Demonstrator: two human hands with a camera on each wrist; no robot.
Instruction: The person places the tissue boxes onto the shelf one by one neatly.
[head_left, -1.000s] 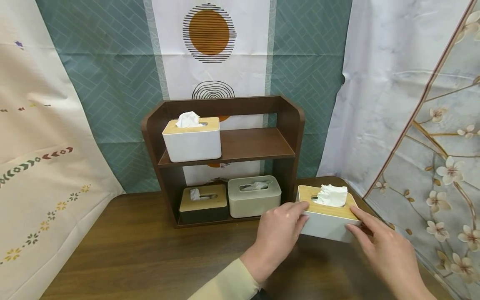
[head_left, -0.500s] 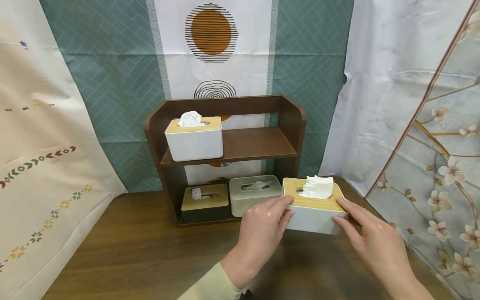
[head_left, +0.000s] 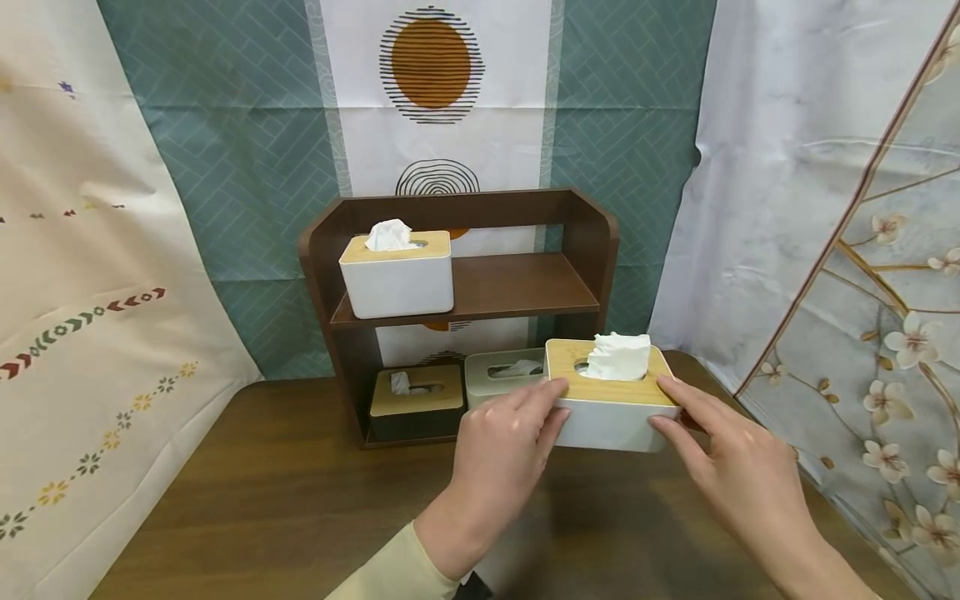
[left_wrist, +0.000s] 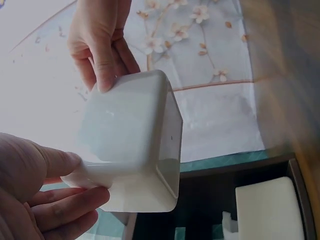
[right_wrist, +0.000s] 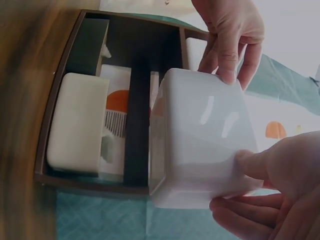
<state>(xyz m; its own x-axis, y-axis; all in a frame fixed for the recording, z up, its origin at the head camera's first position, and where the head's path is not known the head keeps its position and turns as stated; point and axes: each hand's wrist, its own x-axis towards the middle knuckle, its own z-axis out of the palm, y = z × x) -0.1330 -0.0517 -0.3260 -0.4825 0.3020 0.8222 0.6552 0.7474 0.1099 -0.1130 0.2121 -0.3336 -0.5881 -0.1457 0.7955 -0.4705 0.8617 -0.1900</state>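
Observation:
A white tissue box (head_left: 609,425) with a light wooden lid (head_left: 641,390) is held up in front of the shelf's right side. A tuft of white tissue (head_left: 618,357) stands out of the lid's slot. My left hand (head_left: 498,446) grips the box's left end, thumb on the front face. The other end is gripped by my right hand (head_left: 738,462) in the same way. In the left wrist view the box's white wall (left_wrist: 120,125) is seen from below, off the table. The right wrist view shows its white wall (right_wrist: 210,130) between both hands.
A brown two-tier shelf (head_left: 536,287) stands at the table's back. A white tissue box (head_left: 401,287) sits upper left. Below are a dark box with a wooden lid (head_left: 416,404) and a grey-green tissue box (head_left: 480,383), partly hidden. Patterned cloths hang behind and beside the table (head_left: 285,500).
Both hands have carried the white tissue box left and upward, toward the shelf. It now covers part of the grey-green box. The head view has shifted slightly.

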